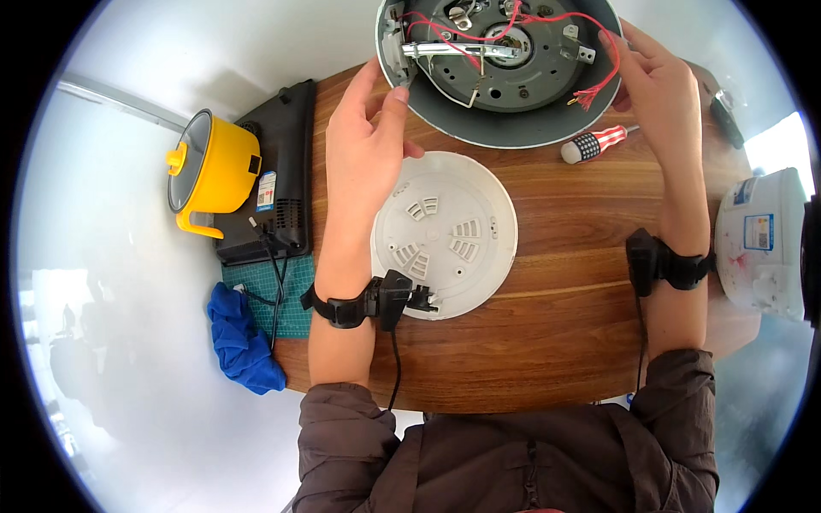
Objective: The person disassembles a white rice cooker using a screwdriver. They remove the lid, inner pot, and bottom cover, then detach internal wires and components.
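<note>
An opened rice cooker body (505,128), a round grey metal shell, stands at the far edge of the table with its inside facing me. Within it show a metal plate, a lever strip and red wires (590,21) with a frayed bundle hanging at the right. My left hand (368,141) grips its left rim, thumb in front and fingers on the outer side. At the right rim my right hand (654,81) holds on, beside the wires. A white round vented base cover (487,265) lies flat below the shell, close to my left wrist.
A screwdriver (594,144) with a striped handle lies right of the shell. At left are a yellow pot (227,167) on a black appliance (295,171), a green mat (297,291) and a blue cloth (239,338). A white container (761,248) stands at right.
</note>
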Demonstrator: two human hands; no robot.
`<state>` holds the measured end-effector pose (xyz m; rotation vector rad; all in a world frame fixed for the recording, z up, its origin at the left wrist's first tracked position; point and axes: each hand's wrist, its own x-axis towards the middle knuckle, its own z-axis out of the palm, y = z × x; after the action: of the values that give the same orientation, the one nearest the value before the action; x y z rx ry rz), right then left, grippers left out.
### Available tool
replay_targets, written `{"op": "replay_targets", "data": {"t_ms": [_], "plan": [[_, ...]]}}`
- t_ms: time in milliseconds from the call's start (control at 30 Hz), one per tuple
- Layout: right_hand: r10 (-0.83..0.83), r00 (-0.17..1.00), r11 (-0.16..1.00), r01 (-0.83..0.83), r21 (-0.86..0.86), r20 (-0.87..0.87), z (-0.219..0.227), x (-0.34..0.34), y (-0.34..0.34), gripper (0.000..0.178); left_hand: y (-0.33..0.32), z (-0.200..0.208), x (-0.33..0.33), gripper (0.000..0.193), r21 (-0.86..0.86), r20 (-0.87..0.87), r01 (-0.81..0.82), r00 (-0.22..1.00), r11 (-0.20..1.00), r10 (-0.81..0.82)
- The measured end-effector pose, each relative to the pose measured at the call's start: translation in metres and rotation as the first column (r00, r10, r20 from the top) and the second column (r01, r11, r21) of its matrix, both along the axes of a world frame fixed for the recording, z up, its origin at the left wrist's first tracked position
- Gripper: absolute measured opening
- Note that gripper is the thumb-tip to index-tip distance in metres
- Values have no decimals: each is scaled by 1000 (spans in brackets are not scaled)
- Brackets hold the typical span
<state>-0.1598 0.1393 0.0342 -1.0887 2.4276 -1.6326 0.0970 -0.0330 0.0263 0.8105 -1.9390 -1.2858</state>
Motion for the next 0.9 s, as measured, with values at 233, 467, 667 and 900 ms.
{"op": "replay_targets", "data": {"t_ms": [233,467,667,900], "plan": [[45,999,998,-45,-37,0,15,14,-1,40,-2,-3,1,52,-15,-3,-6,1000,1000,6],[41,999,994,-38,-101,33,30,41,-1,30,-3,-2,2,53,-64,50,4,999,998,-1],[57,996,992,-49,-116,71,31,42,-1,30,-1,-5,0,48,-78,22,-20,1000,997,21],[21,999,996,-18,-82,31,30,40,-1,29,-2,-9,0,54,-84,-25,-2,1000,997,0]]}}
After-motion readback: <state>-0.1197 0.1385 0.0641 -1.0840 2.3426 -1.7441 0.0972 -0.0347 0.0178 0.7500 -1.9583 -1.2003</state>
